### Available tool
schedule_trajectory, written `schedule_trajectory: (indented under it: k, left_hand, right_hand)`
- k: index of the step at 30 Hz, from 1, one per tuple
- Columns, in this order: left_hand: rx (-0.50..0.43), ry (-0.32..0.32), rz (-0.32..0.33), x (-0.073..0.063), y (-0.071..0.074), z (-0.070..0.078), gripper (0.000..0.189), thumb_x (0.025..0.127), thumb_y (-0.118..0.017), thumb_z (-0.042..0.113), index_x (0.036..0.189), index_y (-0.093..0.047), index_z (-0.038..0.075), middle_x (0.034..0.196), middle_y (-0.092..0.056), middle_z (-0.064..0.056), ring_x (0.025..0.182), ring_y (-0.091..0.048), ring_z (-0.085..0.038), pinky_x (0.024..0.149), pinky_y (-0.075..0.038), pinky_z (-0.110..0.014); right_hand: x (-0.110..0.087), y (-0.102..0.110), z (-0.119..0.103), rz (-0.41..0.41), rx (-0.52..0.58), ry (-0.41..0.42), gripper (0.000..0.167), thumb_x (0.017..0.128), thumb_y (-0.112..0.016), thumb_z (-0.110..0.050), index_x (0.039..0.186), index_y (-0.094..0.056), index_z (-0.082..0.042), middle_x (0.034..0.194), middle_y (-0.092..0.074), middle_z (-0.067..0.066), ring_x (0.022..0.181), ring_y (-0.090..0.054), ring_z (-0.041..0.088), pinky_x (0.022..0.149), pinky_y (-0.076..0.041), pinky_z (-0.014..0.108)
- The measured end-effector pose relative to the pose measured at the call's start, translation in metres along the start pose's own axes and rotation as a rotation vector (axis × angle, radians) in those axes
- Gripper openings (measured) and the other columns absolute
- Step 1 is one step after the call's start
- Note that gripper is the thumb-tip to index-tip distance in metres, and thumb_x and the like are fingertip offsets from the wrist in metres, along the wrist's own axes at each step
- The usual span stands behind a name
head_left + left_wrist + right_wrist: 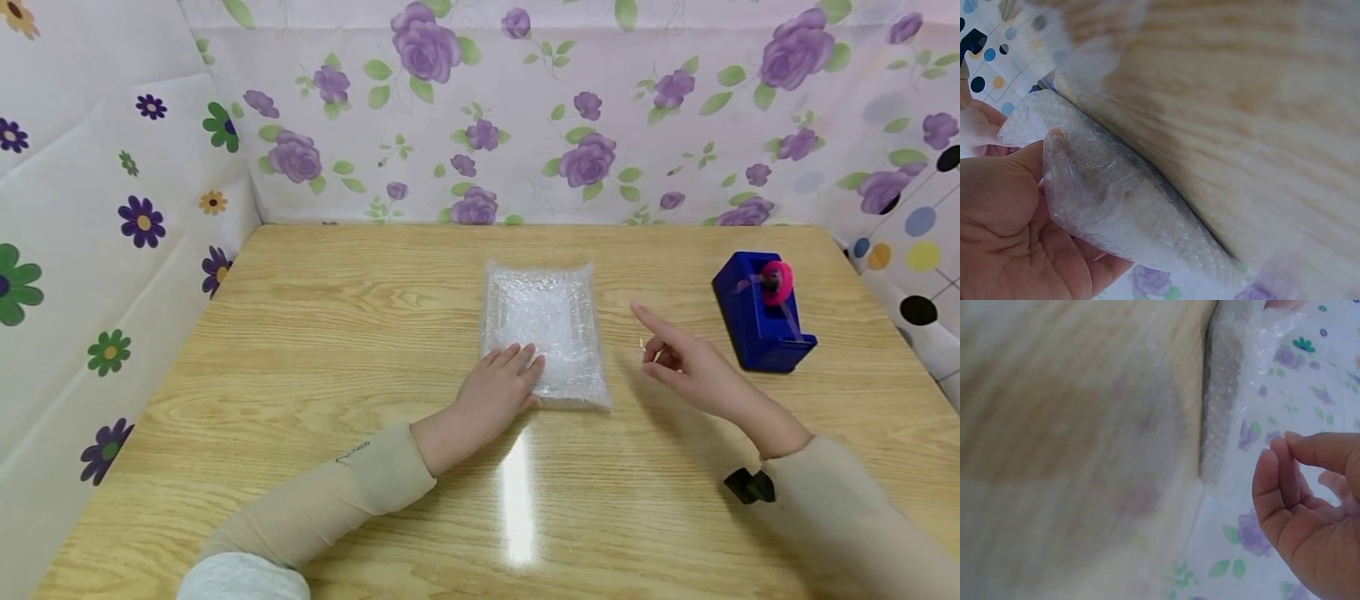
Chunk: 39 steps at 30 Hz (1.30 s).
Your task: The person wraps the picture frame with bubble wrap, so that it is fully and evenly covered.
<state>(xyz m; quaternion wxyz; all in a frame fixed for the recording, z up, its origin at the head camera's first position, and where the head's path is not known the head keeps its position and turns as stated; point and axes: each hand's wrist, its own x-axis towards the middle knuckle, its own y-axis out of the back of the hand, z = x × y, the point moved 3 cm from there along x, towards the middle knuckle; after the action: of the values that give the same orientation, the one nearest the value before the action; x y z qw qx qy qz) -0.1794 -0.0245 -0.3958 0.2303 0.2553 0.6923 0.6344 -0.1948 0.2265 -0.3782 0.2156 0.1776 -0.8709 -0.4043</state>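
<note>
A flat, rectangular package in clear bubble wrap [551, 312] lies on the wooden table. My left hand [498, 387] rests on its near left corner, fingers stretched over the top and the thumb along the near edge. From the left wrist view, the bubble wrap [1122, 194] bulges beside that thumb. To the right of the package my right hand [693, 371] is raised above the table, index finger extended. Its thumb and another finger meet at the tips in the right wrist view, and a thin glint like a small piece of clear tape [642, 343] shows there in the head view.
A blue tape dispenser [757, 329] with a pink-cored roll [777, 283] stands at the right of the table [337, 333]. Flowered cloth [525, 108] hangs behind the far edge, with patterned cloth on both sides. A black object [750, 486] sits by my right cuff.
</note>
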Motion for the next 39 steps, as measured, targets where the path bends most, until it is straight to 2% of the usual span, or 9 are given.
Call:
schedule_trajectory:
  k: [3, 7, 10, 13, 17, 21, 25, 29, 39]
  left_hand:
    - [-0.002, -0.001, 0.002, 0.000, 0.000, 0.000, 0.053, 0.095, -0.052, 0.040, 0.139, -0.049, 0.011, 0.145, -0.046, -0.009, 0.132, -0.046, -0.025, 0.110, -0.038, -0.038]
    - [-0.006, -0.003, 0.004, 0.000, 0.000, 0.000, 0.053, 0.095, -0.052, 0.039, 0.139, -0.049, 0.011, 0.145, -0.046, -0.009, 0.132, -0.046, -0.025, 0.110, -0.038, -0.038]
    - [-0.005, -0.002, 0.005, 0.000, 0.001, 0.000, 0.053, 0.095, -0.052, 0.039, 0.139, -0.049, 0.011, 0.144, -0.047, -0.009, 0.132, -0.046, -0.024, 0.110, -0.038, -0.038]
    - [0.001, -0.001, -0.002, 0.000, 0.001, 0.000, 0.053, 0.095, -0.052, 0.040, 0.139, -0.049, 0.011, 0.145, -0.046, -0.008, 0.133, -0.045, -0.024, 0.110, -0.038, -0.037]
    - [-0.002, 0.002, -0.011, 0.000, 0.002, 0.000, 0.053, 0.095, -0.052, 0.040, 0.140, -0.048, 0.012, 0.146, -0.045, -0.008, 0.133, -0.045, -0.024, 0.111, -0.037, -0.037]
    - [-0.008, 0.008, -0.017, -0.001, 0.002, -0.001, 0.053, 0.095, -0.052, 0.040, 0.140, -0.048, 0.012, 0.146, -0.045, -0.008, 0.133, -0.044, -0.024, 0.111, -0.037, -0.037]
    - [-0.006, 0.007, -0.022, -0.001, 0.001, -0.001, 0.053, 0.095, -0.052, 0.040, 0.141, -0.047, 0.012, 0.146, -0.044, -0.007, 0.134, -0.044, -0.024, 0.111, -0.037, -0.037]
    - [-0.004, 0.006, -0.027, -0.001, 0.001, -0.001, 0.053, 0.096, -0.051, 0.040, 0.141, -0.047, 0.012, 0.147, -0.043, -0.007, 0.134, -0.043, -0.023, 0.112, -0.036, -0.037]
    - [-0.014, 0.023, -0.055, -0.001, 0.000, -0.002, 0.055, 0.096, -0.050, 0.041, 0.142, -0.045, 0.013, 0.148, -0.041, -0.006, 0.136, -0.041, -0.024, 0.113, -0.034, -0.038]
  right_hand:
    - [0.008, -0.003, -0.006, -0.026, -0.036, 0.009, 0.088, 0.082, -0.066, 0.009, 0.153, -0.020, -0.015, 0.080, -0.060, 0.000, 0.065, -0.052, 0.002, 0.057, -0.048, 0.021]
    - [0.018, -0.006, -0.012, -0.013, -0.070, 0.038, 0.084, 0.080, -0.067, 0.012, 0.150, -0.023, -0.009, 0.079, -0.060, 0.001, 0.067, -0.056, 0.006, 0.059, -0.051, 0.022]
    - [0.024, -0.006, -0.016, 0.038, -0.105, 0.052, 0.066, 0.080, -0.067, 0.012, 0.136, -0.033, 0.002, 0.080, -0.062, 0.004, 0.068, -0.059, 0.012, 0.060, -0.052, 0.025]
    - [0.027, -0.005, -0.018, 0.062, -0.133, 0.021, 0.045, 0.081, -0.066, 0.011, 0.119, -0.043, 0.006, 0.081, -0.062, 0.007, 0.070, -0.061, 0.017, 0.062, -0.053, 0.030]
    - [0.031, -0.006, -0.021, 0.051, -0.161, -0.023, 0.019, 0.082, -0.066, 0.008, 0.099, -0.058, 0.005, 0.083, -0.065, 0.010, 0.073, -0.063, 0.020, 0.065, -0.055, 0.035]
    - [0.034, -0.007, -0.025, 0.053, -0.172, -0.005, 0.008, 0.082, -0.067, 0.007, 0.087, -0.064, 0.000, 0.082, -0.066, 0.010, 0.074, -0.063, 0.020, 0.066, -0.055, 0.036]
    - [0.040, -0.008, -0.028, 0.040, -0.182, 0.023, 0.008, 0.082, -0.068, 0.005, 0.084, -0.065, -0.003, 0.080, -0.066, 0.010, 0.073, -0.062, 0.018, 0.065, -0.054, 0.035]
    - [0.047, -0.009, -0.032, -0.014, -0.167, 0.019, 0.005, 0.083, -0.068, 0.002, 0.086, -0.067, -0.002, 0.080, -0.067, 0.007, 0.072, -0.061, 0.016, 0.065, -0.053, 0.034]
    - [0.074, -0.012, -0.035, -0.101, -0.023, -0.019, 0.005, 0.088, -0.066, -0.005, 0.090, -0.070, -0.003, 0.083, -0.068, 0.006, 0.072, -0.058, 0.013, 0.064, -0.050, 0.024]
